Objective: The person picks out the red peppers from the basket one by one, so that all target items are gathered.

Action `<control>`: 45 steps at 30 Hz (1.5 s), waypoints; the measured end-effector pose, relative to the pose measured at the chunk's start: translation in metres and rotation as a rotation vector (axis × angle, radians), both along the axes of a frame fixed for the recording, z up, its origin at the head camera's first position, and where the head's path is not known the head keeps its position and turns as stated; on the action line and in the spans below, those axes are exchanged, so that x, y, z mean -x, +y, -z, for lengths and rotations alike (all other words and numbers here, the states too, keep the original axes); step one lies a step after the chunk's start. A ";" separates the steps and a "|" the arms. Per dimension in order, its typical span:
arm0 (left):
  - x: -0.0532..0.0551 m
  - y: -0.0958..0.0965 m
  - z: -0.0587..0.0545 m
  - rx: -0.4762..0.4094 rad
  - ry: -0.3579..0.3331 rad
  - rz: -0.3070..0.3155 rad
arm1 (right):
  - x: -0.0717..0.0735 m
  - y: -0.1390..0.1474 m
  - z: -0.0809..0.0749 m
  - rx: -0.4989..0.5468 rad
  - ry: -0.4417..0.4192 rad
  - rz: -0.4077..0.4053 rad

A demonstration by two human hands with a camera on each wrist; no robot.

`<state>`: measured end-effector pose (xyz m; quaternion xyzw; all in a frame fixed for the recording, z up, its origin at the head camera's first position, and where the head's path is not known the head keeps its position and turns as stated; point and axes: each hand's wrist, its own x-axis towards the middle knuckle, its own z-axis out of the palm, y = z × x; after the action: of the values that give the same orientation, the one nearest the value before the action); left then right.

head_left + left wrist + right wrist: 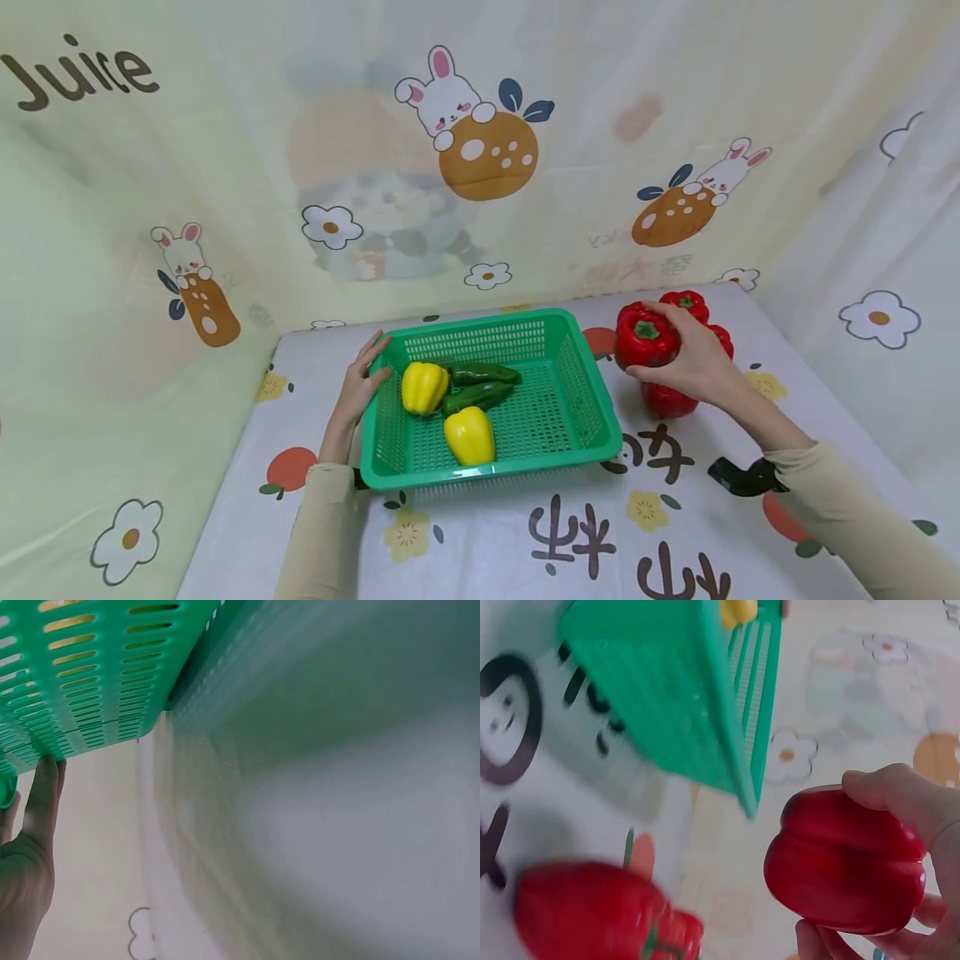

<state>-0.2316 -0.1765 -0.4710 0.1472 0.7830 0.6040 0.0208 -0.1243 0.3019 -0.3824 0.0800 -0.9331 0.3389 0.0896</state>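
Observation:
My right hand (pixel 697 354) grips a red bell pepper (pixel 647 335), its thumb on one side and fingers on the other. In the right wrist view, this red bell pepper (pixel 847 862) appears raised beside the basket. Other red bell peppers (pixel 670 402) are below and behind that hand, partly hidden by it. Against the left side of a green plastic basket (pixel 592 392) rests my left hand (pixel 358 390), its fingers fairly straight at the rim. Inside the basket lie a yellow bell pepper (pixel 424 388), a second yellow bell pepper (pixel 470 435) and dark green long peppers (pixel 480 396).
A white printed cloth (pixel 525 542) covers the table, and a patterned curtain (pixel 570 233) hangs behind and beside it. A black strap piece (pixel 742 477) shows by my right sleeve.

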 end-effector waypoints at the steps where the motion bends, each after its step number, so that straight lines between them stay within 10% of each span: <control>1: -0.001 0.000 0.000 -0.002 0.000 -0.002 | -0.001 0.006 0.000 0.002 0.003 0.008; 19: -0.006 -0.001 -0.005 -0.015 0.007 -0.001 | -0.025 0.075 0.026 -0.049 0.018 0.167; 45: -0.002 0.001 -0.003 -0.013 -0.001 0.013 | -0.036 0.110 0.091 -0.085 -0.040 0.192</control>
<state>-0.2294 -0.1755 -0.4682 0.1522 0.7781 0.6089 0.0241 -0.0880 0.4120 -0.4738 -0.0126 -0.9516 0.2905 0.0994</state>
